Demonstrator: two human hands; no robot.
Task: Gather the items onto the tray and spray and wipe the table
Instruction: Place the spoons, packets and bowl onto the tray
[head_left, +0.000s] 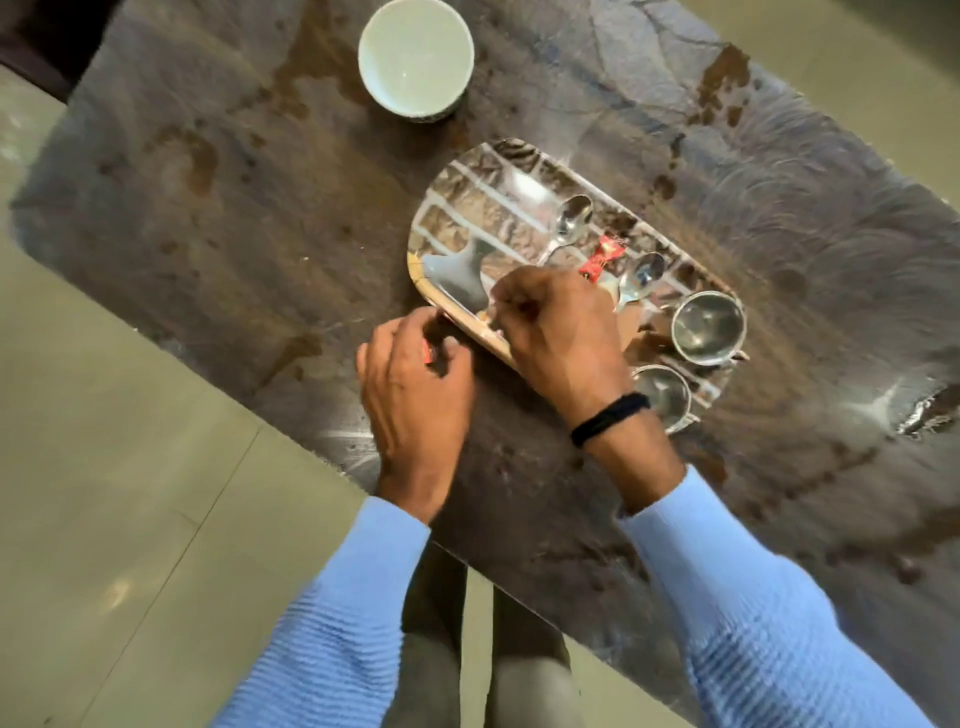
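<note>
Head view: both hands at the tray's near edge on the table (208, 182).
Tray (457, 208) holds two spoons (569, 221), a red wrapper (597, 260), two steel cups (706, 325); white bowl (415, 57) well apart; left hand (415, 384) clenched on something red; right hand (561, 332) pinching something small, cannot tell what.

Patterned tray (457, 208) on brown stone table (208, 182) holding two spoons, two steel cups, red wrapper, white bowl (415, 57) apart
</note>
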